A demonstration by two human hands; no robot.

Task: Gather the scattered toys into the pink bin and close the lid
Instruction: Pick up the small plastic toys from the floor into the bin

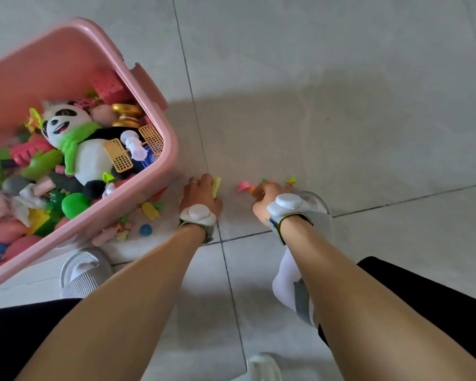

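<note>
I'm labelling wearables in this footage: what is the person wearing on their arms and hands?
Both forearms are bare, with no sleeves. Each wrist carries a rounded white device on a grey strap edged in yellow-green, one behind the left hand and one behind the right hand. A thin ring sits on a left-hand finger. No cables show.

Both bare forearms run from the bottom of the frame up toward its middle, each wrist strapped with a white sensor pod on a grey band. The left hand (201,192), just left of centre, is knuckles-up with a ring on one finger, its curled fingers gripping a small yellow piece (216,185). The right hand (267,194), just right of centre, is also back-up and low at the floor, fingers bent and pinching small orange and pink bits (247,187) at their tips
</note>
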